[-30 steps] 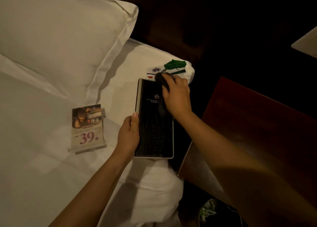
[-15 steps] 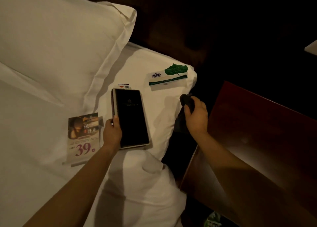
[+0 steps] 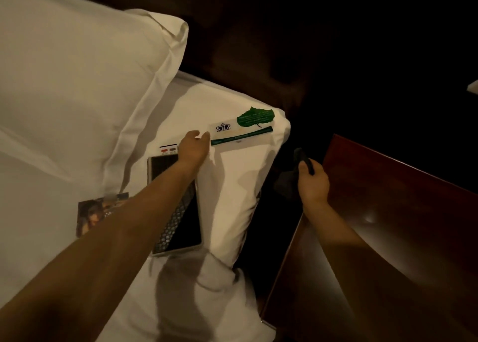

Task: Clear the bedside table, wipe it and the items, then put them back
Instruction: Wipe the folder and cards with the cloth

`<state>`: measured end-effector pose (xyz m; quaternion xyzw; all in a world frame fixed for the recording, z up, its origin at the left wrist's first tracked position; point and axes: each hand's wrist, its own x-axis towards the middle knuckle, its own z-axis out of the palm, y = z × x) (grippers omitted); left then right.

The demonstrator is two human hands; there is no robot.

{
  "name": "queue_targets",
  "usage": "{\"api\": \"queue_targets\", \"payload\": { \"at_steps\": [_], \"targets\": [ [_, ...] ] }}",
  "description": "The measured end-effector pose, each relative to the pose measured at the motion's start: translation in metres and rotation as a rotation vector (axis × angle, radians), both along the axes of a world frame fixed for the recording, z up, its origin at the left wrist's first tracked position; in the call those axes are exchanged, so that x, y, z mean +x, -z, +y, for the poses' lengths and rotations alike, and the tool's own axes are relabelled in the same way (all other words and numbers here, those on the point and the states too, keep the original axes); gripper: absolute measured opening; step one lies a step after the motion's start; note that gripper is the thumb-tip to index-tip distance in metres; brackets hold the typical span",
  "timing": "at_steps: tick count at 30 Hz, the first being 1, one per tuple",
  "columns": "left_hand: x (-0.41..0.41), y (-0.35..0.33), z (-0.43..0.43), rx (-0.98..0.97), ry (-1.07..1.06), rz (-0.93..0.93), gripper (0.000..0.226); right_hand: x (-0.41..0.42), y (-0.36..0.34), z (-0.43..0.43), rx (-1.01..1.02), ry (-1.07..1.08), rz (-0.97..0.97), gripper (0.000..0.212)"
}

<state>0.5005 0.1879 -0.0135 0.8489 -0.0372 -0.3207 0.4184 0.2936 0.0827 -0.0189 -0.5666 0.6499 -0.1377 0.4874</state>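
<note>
The black leather folder (image 3: pixel 186 220) lies flat on the white bed (image 3: pixel 232 186), partly under my left forearm. My left hand (image 3: pixel 194 146) stretches past it, fingertips at the left end of the white card with a green leaf (image 3: pixel 243 131); whether it grips the card is unclear. My right hand (image 3: pixel 311 180) hangs between bed and table, shut on a dark cloth (image 3: pixel 289 178). The dark red bedside table (image 3: pixel 388 212) stands bare at the right. A price card stand (image 3: pixel 93 215) lies left of my arm.
A large white pillow (image 3: pixel 77 83) fills the upper left. A small card with coloured marks (image 3: pixel 168 149) peeks out above the folder. A dark headboard (image 3: pixel 258 44) runs behind the bed. A narrow dark gap separates bed and table.
My left hand set the folder down on the bed, let go and reached forward to the leaf card. My right hand drew away with the cloth towards the table.
</note>
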Motion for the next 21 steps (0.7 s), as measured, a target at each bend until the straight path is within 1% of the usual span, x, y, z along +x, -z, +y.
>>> {"api": "queue_targets", "payload": {
  "at_steps": [2,4,7,9,11,14,17,19,21],
  "targets": [
    [0.004,0.007,-0.024,0.02,-0.019,0.161,0.05,-0.002,0.001,-0.005,-0.037,-0.017,-0.023,0.036],
    [0.003,0.011,-0.039,-0.016,-0.097,0.285,0.045,-0.004,0.0,-0.009,-0.081,-0.046,-0.043,0.036],
    [0.001,0.009,-0.05,-0.166,-0.283,0.451,0.036,-0.005,-0.004,-0.016,-0.15,-0.087,-0.047,0.037],
    [-0.005,0.002,-0.049,-0.277,-0.334,0.516,0.035,0.0,-0.01,-0.021,-0.202,-0.122,-0.042,0.037],
    [-0.017,-0.011,-0.043,-0.324,-0.253,0.501,0.034,0.009,-0.018,-0.026,-0.259,-0.175,-0.053,0.037],
    [-0.044,-0.03,-0.031,-0.393,-0.101,0.448,0.032,0.029,-0.031,-0.03,-0.396,-0.234,-0.057,0.038],
    [-0.068,-0.048,-0.025,-0.514,-0.028,0.362,0.024,0.039,-0.04,-0.029,-0.494,-0.216,0.053,0.038],
    [-0.078,-0.057,-0.029,-0.533,0.028,0.295,0.017,0.04,-0.044,-0.017,-0.53,-0.265,0.084,0.039],
    [-0.088,-0.063,-0.034,-0.513,0.068,0.272,0.011,0.042,-0.049,0.006,-0.596,-0.38,0.023,0.04]
  ]
}}
